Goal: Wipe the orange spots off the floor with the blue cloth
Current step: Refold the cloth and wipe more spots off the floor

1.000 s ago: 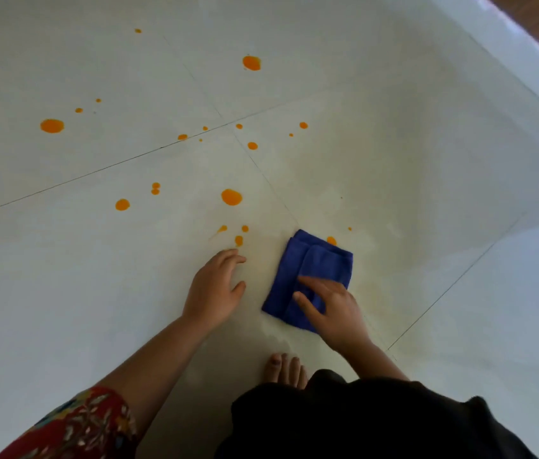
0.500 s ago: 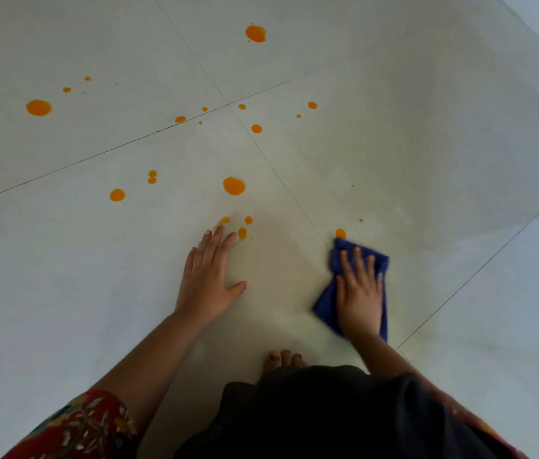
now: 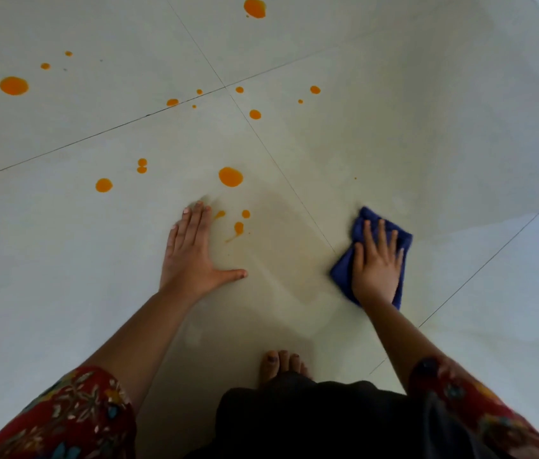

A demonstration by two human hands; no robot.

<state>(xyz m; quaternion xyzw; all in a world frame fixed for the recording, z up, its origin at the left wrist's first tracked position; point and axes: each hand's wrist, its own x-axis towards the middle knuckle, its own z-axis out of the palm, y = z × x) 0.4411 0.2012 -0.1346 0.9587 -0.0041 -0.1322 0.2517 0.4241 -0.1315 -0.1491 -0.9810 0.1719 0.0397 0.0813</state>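
Far left, round orange spots (image 3: pixel 13 85) bead wet on the glossy pale floor (image 3: pixel 427 127), untouched. Your left hand (image 3: pixel 192 260) lies flat, fingers straight, holding nothing, just beside a streaked drop (image 3: pixel 239 227). Right of the thin tile joint (image 3: pixel 292 187), the soft folded blue cloth (image 3: pixel 342 273) sits under your right hand (image 3: pixel 377 270), its fingers spread and pressing, not curled round it. The spot at its top edge half a second ago no longer shows. It is probably wiped, though it may lie beneath the cloth.
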